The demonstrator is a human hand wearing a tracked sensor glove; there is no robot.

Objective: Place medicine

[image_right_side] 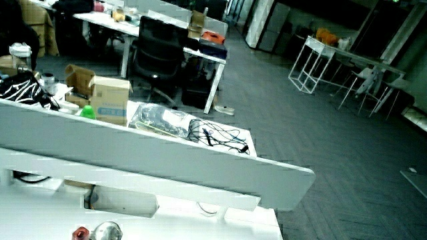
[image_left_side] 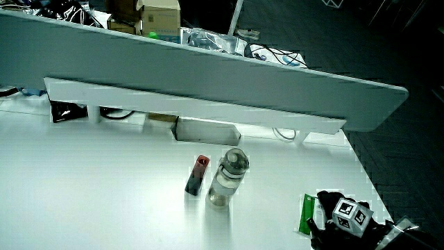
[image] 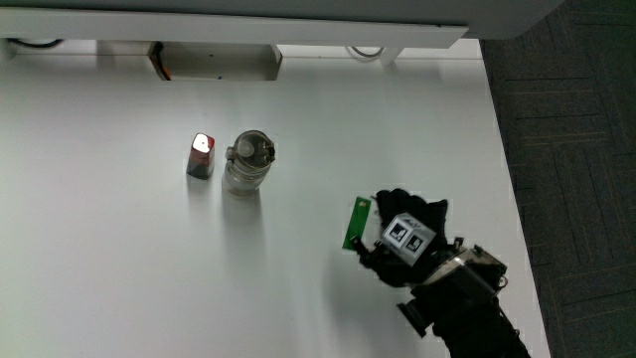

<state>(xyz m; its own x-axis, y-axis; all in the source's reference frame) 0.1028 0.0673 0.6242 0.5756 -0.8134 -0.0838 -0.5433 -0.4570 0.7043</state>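
Hand [image: 402, 237] grips one green packet [image: 355, 222], seemingly.

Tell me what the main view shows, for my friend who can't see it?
The hand holds a flat green box on the white table. Farther from the person, a clear bottle stands beside a small red-topped container.

Glare on white table [image: 119, 259]
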